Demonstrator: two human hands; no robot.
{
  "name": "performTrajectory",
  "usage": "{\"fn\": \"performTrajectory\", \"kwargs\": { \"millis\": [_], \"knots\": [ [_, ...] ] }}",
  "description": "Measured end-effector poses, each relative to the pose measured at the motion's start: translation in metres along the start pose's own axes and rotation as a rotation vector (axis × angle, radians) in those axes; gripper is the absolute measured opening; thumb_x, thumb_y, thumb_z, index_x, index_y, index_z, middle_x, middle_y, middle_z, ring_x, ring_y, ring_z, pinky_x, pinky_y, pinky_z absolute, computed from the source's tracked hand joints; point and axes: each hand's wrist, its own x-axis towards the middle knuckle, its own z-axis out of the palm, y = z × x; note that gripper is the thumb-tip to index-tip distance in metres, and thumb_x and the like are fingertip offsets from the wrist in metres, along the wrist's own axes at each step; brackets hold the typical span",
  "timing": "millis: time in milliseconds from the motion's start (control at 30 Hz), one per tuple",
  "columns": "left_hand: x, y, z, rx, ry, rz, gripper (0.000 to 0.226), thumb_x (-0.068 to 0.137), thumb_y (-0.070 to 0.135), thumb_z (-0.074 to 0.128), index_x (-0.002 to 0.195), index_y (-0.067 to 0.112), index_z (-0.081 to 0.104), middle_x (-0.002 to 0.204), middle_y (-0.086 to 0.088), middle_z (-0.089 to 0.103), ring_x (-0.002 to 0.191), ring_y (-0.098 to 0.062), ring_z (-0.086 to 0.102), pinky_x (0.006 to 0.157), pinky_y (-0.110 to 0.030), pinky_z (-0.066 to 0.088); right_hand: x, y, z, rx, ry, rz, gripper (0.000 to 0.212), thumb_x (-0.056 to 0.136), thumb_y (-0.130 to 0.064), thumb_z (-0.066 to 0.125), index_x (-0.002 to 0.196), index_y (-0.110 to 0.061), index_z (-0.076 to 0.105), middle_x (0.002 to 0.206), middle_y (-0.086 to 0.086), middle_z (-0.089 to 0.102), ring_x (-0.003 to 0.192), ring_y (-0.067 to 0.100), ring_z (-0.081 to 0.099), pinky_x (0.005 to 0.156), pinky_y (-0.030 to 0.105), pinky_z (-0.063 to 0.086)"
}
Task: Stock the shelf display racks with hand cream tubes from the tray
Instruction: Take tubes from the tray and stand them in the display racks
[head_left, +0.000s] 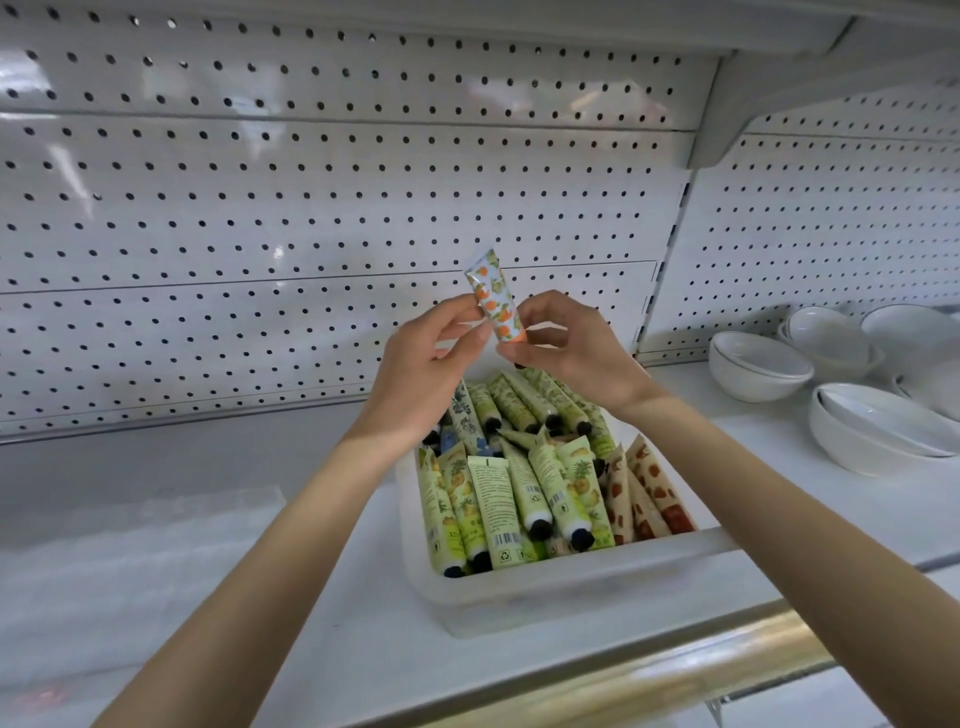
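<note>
Hands share one orange-printed tube, raised above the tray and tilted, crimped end up and cap down: the left hand pinches its side while the right hand curls round the cap end, probably to turn it so the print faces out before it is shelved. Beneath them the tray, set on the white shelf near the front edge for easy reach, is packed with more tubes, so stocking looks barely begun. A clear, blurred shape at the left may be a display rack; I cannot tell. White bowls stand well apart at the right
</note>
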Motion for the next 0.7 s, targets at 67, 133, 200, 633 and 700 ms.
{"fn": "performTrajectory", "kwargs": {
  "millis": [67, 133, 200, 633, 700],
  "knots": [
    [0.0, 0.0, 0.003, -0.019, 0.011, 0.01, 0.023, 0.092, 0.021, 0.055, 0.115, 0.021, 0.059, 0.104, 0.018, 0.061, 0.102, 0.004, 0.056, 0.087, -0.011, 0.042, -0.001, -0.002, 0.001, 0.002, -0.024, -0.028, 0.03, 0.073, -0.036, 0.076, 0.094, -0.024, 0.059, 0.096, -0.013, 0.065, 0.089, 0.008, 0.067, 0.084, 0.038, 0.054],
    [0.0, 0.0, 0.005, -0.038, 0.042, 0.02, 0.016, 0.091, 0.022, 0.058, 0.106, 0.023, 0.06, 0.1, 0.02, 0.062, 0.094, 0.01, 0.057, 0.082, -0.008, 0.043, -0.002, -0.006, 0.005, 0.073, -0.024, -0.063, 0.028, 0.076, -0.02, 0.077, 0.093, -0.013, 0.057, 0.095, -0.003, 0.064, 0.085, 0.009, 0.066, 0.079, 0.027, 0.053],
    [0.0, 0.0, 0.007, -0.063, 0.083, 0.024, 0.01, 0.09, 0.023, 0.059, 0.1, 0.022, 0.061, 0.095, 0.02, 0.064, 0.089, 0.009, 0.059, 0.08, -0.009, 0.044, -0.003, -0.009, 0.01, 0.115, -0.014, -0.098, 0.028, 0.075, -0.011, 0.077, 0.092, -0.005, 0.055, 0.096, 0.009, 0.063, 0.084, 0.013, 0.066, 0.074, 0.022, 0.053],
    [-0.002, -0.014, -0.004, -0.11, 0.189, 0.04, 0.008, 0.094, 0.02, 0.053, 0.095, 0.022, 0.06, 0.088, 0.018, 0.062, 0.079, 0.01, 0.057, 0.078, -0.011, 0.045, 0.003, 0.0, 0.001, -0.305, -0.213, 0.028, 0.021, 0.094, -0.028, 0.054, 0.102, -0.01, 0.063, 0.105, 0.004, 0.065, 0.085, 0.014, 0.061, 0.072, 0.016, 0.049],
    [-0.004, -0.019, -0.008, -0.099, 0.178, 0.027, 0.008, 0.093, 0.019, 0.053, 0.097, 0.02, 0.061, 0.089, 0.017, 0.062, 0.08, 0.01, 0.058, 0.079, -0.012, 0.045, 0.003, 0.013, -0.001, -0.574, -0.378, 0.097, 0.023, 0.095, -0.026, 0.053, 0.102, -0.006, 0.062, 0.101, 0.002, 0.063, 0.087, 0.013, 0.057, 0.072, 0.014, 0.042]
  ]
}}
